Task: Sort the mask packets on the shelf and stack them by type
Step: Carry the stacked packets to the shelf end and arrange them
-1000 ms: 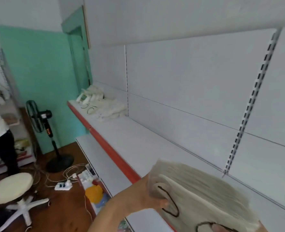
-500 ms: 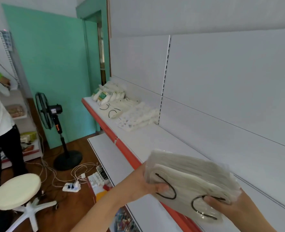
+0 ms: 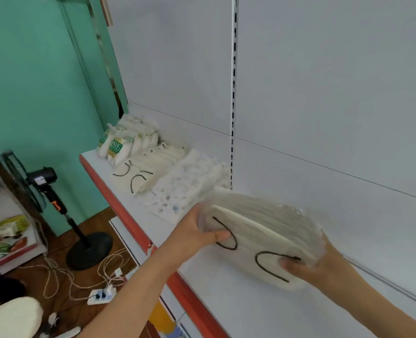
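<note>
I hold a thick stack of white mask packets with black ear loops (image 3: 263, 230) above the white shelf (image 3: 226, 289). My left hand (image 3: 197, 235) grips its left end, thumb on top. My right hand (image 3: 309, 267) grips its right end. Farther along the shelf lie three groups: a flat pile of patterned white packets (image 3: 187, 186), a pile of white masks with black loops (image 3: 141, 172), and a heap of packets with green labels (image 3: 126, 142) at the far end.
The shelf has a red front edge (image 3: 133, 225) and a lower shelf under it. On the wooden floor stand a black pedestal fan (image 3: 46, 189), a power strip with cables (image 3: 99, 293) and a white stool (image 3: 9, 318). A green wall and door lie beyond.
My view has moved closer to the far piles on the shelf. Both hands have carried the stack leftward toward them, and my right hand has come fully into view.
</note>
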Demonstrator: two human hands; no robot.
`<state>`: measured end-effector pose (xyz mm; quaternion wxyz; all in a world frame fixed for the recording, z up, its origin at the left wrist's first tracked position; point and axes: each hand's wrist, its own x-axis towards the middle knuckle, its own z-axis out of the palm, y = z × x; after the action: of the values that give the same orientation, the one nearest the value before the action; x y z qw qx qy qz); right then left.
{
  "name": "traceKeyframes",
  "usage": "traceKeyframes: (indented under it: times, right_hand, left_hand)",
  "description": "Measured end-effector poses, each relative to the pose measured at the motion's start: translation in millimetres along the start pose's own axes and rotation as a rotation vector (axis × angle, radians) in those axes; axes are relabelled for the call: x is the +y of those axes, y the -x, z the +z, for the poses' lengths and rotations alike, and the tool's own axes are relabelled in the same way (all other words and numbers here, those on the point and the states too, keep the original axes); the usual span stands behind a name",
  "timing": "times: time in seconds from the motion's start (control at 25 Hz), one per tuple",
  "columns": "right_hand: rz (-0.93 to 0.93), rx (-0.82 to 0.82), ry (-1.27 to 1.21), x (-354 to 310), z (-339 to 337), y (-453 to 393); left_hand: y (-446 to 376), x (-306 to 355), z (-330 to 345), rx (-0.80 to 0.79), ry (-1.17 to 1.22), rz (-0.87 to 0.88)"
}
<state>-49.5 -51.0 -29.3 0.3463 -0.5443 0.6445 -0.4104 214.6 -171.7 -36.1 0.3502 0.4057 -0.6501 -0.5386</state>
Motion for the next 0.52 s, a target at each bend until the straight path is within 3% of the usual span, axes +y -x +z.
traceKeyframes:
  times: [0.08,0.16,0.2,0.28,0.36,0.44,0.52]
  right_hand:
    - [0.034,0.075,-0.007,-5.7,7.0,-32.7]
    - [0.049,0.225,0.046,-6.9,12.9,-53.8]
    - [0.031,0.329,0.143,-5.3,16.1,-57.7]
    - [-0.133,0.442,0.477,-2.9,26.2,-57.3]
    - [-0.276,0.351,0.778,-1.5,37.7,-62.1]
    - [-0.234,0.240,0.874,1.6,46.4,-71.7]
    - [-0.155,0.236,0.946,-0.5,50.5,-76.2]
  left_hand:
    - [-36.2,3.5,-11.9,0.044,-0.023,0.024]
    - [-62.1,9.0,-18.3,0.177,-0.263,0.070]
    - [-68.8,7.2,-19.7,0.221,-0.430,0.135]
    - [-71.3,-1.7,-17.4,0.144,-0.735,0.327]
    - [-75.0,-21.5,-16.5,-0.007,-1.000,0.480]
    - [-83.7,-37.8,-20.0,-0.053,-1.152,0.563]
    - [-92.6,-41.0,-26.6,-0.090,-1.206,0.574]
